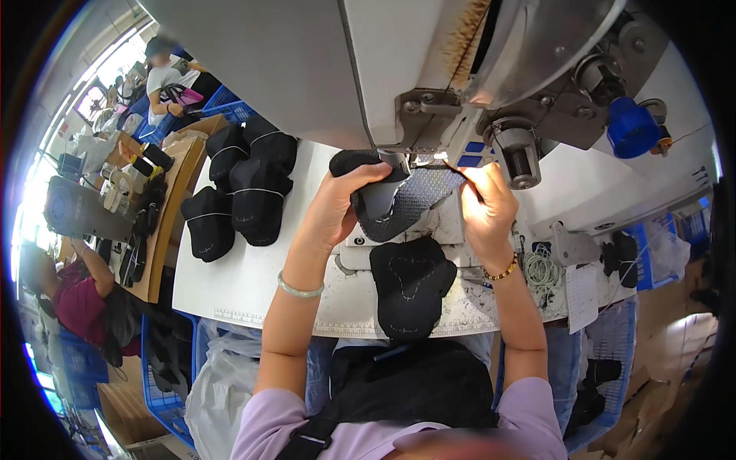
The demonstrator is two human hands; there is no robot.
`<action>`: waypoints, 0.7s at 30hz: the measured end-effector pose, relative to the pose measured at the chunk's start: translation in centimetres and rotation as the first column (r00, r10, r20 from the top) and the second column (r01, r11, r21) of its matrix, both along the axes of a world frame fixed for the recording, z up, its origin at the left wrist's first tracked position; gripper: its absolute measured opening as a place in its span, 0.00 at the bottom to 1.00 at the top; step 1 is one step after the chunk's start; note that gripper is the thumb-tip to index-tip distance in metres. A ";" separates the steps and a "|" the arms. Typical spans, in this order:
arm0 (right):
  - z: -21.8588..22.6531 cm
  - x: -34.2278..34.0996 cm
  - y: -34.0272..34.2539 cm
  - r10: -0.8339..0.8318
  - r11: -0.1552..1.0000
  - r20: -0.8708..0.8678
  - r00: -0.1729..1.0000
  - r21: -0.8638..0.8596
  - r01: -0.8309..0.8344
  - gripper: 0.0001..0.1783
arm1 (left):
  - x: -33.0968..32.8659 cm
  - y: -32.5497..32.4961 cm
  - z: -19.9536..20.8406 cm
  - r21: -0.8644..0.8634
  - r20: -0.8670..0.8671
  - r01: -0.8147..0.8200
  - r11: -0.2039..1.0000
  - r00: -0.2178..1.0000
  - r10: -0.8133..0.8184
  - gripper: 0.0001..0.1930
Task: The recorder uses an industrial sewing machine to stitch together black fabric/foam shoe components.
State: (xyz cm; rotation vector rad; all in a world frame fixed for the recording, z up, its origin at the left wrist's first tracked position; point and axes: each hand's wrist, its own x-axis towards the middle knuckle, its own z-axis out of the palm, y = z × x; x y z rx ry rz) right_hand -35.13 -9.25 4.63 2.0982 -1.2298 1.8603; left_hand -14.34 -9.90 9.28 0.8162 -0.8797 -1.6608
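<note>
Both hands are up at 12 o'clock under the sewing machine (460,69) head. The left hand (337,203) is clamped around the black shoe upper (399,203) from its 9 o'clock side, while the right hand (483,207) pinches its mesh edge at 3 o'clock — so the piece sits right at the needle, between both hands. Another black upper piece (410,284) lies flat on the white worktop (245,284) at 6 o'clock of the hands, and a pile of black uppers (241,192) sits over at 9 o'clock.
</note>
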 end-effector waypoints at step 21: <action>0.1 0.2 1.4 0.239 0.971 0.035 0.970 -0.025 -0.238 0.07 | -1.7 1.6 -1.6 -0.253 -0.061 -0.150 0.956 0.988 0.139 0.08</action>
